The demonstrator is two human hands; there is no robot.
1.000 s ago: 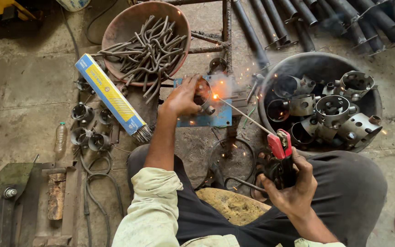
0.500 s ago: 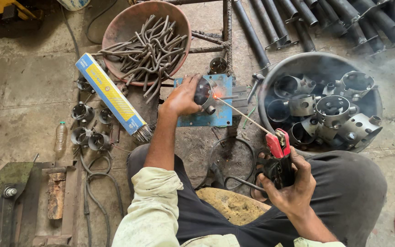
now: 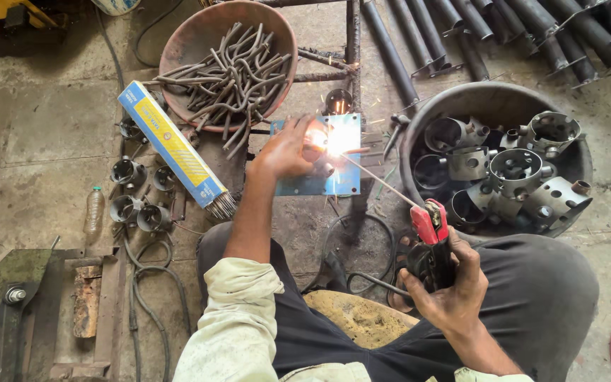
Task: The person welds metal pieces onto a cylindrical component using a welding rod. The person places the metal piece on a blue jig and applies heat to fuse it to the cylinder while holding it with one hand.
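Brighter arc [image 3: 334, 141] beside left hand [image 3: 284, 150]

Even, soft daylight, sharp focus; white glare blooms at the welding arc [image 3: 334, 141].

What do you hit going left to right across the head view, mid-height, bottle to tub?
Plastic bottle → small metal fittings → blue-and-yellow electrode box → left hand → blue plate with the bright arc → welding rod → red electrode holder in the right hand → tub of metal housings.
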